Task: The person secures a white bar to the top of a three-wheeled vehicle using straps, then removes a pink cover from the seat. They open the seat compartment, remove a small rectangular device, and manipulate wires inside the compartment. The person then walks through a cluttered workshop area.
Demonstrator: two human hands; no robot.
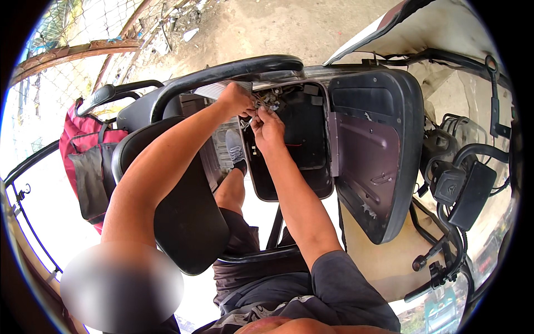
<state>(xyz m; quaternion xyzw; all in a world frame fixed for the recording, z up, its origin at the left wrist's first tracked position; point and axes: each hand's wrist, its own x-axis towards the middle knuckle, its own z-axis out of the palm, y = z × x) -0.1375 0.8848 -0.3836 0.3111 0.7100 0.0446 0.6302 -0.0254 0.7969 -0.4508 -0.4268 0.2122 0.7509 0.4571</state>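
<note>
Wires (271, 99), thin and tangled, are pinched by nearly closed left fingers (247, 106) and right fingers (265, 116).

Pinching wires (271, 101) with left hand (237, 100) and right hand (268, 128) | reaching into open black compartment (300, 179) | beside hinged-open lid (368, 139)

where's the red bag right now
In the head view, the red bag is at the far left, beside the black padded seat and left of the left hand.
</note>
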